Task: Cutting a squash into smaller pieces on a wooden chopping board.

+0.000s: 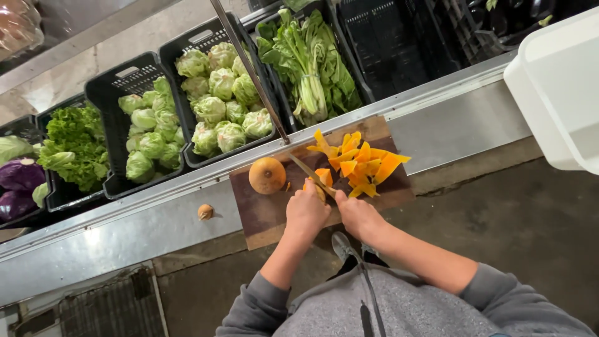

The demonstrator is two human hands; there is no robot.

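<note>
Squash about half cut: a pile of flat orange slices (362, 165) lay on the worn wooden cutting board (268, 218), rounded half (267, 175) uncut beside it. Left hand (306, 212) was clamped on a small orange piece (322, 178); right hand (359, 215) gripped the knife (310, 175), blade on it. Steel desk (125, 237) smooth.

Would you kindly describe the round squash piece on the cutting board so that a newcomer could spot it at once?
Find the brown wooden cutting board on the steel counter edge, below the black crates of greens. At its upper left corner, left of the left hand, sits the squash piece: whole, round and pale orange, unlike the thin bright orange slices heaped to the right.
</note>
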